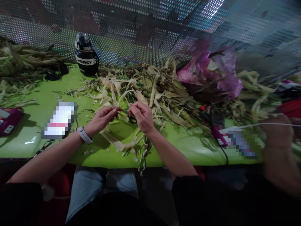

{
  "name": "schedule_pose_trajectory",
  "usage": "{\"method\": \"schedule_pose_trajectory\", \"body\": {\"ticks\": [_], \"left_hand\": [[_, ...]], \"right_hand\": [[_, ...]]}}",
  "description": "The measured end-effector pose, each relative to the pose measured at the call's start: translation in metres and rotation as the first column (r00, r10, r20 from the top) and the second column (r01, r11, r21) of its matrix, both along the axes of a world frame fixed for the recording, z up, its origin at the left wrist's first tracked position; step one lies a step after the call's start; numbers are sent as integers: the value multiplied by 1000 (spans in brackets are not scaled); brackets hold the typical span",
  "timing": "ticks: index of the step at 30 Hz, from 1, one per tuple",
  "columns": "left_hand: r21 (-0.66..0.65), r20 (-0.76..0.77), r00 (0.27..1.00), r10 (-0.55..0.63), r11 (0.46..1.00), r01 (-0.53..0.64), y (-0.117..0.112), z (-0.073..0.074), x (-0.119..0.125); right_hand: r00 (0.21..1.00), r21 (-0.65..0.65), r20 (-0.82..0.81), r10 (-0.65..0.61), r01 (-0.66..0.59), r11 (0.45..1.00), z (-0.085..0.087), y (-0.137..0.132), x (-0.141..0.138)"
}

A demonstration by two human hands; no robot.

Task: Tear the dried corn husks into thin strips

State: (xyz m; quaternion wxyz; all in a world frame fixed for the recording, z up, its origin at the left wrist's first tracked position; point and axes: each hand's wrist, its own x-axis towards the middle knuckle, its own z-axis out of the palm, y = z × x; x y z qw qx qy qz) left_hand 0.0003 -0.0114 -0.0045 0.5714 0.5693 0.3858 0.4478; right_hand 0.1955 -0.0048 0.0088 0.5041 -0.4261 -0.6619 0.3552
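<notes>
The right hand is clamped on a small black-looped tool above the bench, its fingertips just beside those of the left hand, whose grip I cannot make out. Pale husks lie heaped beyond both hands and strewn beneath them.

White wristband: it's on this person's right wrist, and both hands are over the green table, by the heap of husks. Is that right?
Not quite: the white wristband is on the left wrist, as the head view shows. The left hand and right hand are indeed over the green table, by the heap of husks.
</notes>
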Motion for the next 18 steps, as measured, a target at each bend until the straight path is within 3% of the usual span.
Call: {"method": "schedule_pose_trajectory", "body": {"ticks": [3,5,7,11,13,18], "left_hand": [[75,-102,993,-51,995,59,-1,0,1],[109,-139,987,-82,989,98,-1,1,2],[125,-162,982,-94,985,115,-1,3,2],[149,-218,975,-38,986,72,0,5,2],[171,-237,971,-26,983,68,1,4,1],[218,-324,941,-94,961,171,0,5,-1]], "right_hand": [[999,-47,26,47,-46,998,-1,4,-5],[984,-145,-84,156,-167,975,-6,7,-9],[962,-164,-211,175,-211,964,-12,8,-13],[958,-109,-278,63,-97,989,-20,8,-16],[955,-147,-297,29,-76,986,-20,9,-15],[946,-328,-274,174,-262,908,-11,11,-8]]}}
